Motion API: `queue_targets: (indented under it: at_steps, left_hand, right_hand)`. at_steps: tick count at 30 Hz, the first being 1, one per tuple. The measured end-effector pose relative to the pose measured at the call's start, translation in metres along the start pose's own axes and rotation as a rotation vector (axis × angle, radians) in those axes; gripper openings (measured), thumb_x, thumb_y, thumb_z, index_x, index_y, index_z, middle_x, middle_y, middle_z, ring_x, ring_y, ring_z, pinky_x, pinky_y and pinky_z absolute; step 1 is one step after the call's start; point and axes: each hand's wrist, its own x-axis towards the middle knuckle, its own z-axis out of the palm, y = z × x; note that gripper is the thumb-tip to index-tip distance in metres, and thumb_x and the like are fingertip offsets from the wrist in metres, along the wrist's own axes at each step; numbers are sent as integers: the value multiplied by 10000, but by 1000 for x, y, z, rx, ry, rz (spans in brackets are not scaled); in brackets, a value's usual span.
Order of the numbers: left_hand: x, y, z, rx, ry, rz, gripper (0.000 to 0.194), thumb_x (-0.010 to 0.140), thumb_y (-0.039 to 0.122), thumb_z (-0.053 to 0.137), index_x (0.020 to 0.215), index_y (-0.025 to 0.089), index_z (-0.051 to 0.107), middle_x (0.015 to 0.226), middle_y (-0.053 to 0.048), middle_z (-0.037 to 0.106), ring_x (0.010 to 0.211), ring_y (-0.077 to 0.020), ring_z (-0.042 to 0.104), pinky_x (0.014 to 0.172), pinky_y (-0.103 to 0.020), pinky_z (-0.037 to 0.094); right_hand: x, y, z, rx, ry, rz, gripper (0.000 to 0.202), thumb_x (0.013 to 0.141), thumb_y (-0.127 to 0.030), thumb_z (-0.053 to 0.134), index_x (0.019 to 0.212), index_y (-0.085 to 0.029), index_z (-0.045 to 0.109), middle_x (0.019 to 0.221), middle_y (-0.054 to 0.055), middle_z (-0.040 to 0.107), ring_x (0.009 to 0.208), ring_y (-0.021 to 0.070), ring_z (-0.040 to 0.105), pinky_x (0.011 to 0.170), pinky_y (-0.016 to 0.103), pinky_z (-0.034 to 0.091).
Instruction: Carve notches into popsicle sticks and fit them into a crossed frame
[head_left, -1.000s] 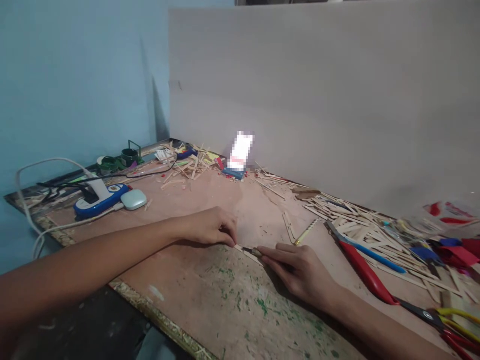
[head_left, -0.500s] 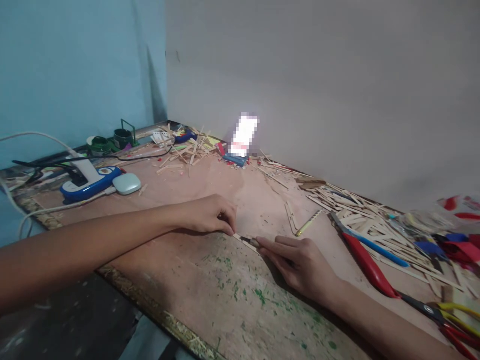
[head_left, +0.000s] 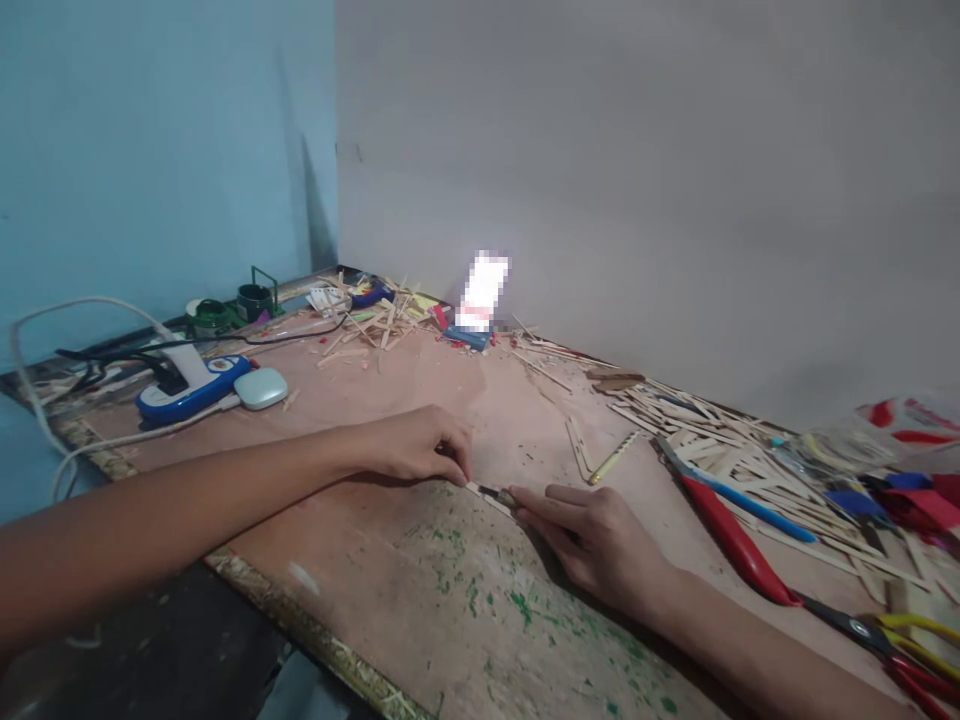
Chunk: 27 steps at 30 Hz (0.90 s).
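On the wooden tabletop (head_left: 352, 380), my left hand (head_left: 427, 445) pinches the far end of a thin wooden stick (head_left: 491, 503) between thumb and finger. My right hand (head_left: 600, 535) is closed around a small craft knife (head_left: 499, 493), whose dark blade lies along the stick, pointing toward the left fingertips. Part of the stick and most of the knife's handle are hidden by the right fingers. Just beyond the right hand, a yellow patterned strip (head_left: 613, 459) and pale sticks (head_left: 577, 448) form an angled piece.
Red-handled pliers (head_left: 739, 535), a blue pen-like tool (head_left: 765, 508) and scissors (head_left: 859, 628) lie at right beside a heap of wooden sticks (head_left: 739, 455). A lit phone (head_left: 482, 292) stands at the back. A blue-and-white power strip (head_left: 191, 390) with cables sits at left.
The whole view has shifted slightly, with the table appearing a little lower. Both hands keep nearly the same pose on the stick and knife.
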Motion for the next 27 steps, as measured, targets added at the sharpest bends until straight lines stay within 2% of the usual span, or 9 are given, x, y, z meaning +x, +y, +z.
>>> queue_targets:
  at_steps: [13,27]
  left_hand:
    - [-3,2,-1,44,-31,-70,312,1032,409,655,1207,151,671,1171,-80,703,1014,-200,700,908,-411,619]
    - [-2,5,-3,20,-49,-109,319,1030,410,656,1218,153,669,1196,-85,698,1042,-209,697,928,-424,615]
  right_hand:
    - [-1,3,5,1,-39,34,239,1065,-358,608,1167,-151,669,857,-1,651,688,115,624,655,276,578]
    - [-1,2,4,34,-86,66,229,1066,-366,603,1100,-151,675,871,6,658,733,128,641,704,302,588]
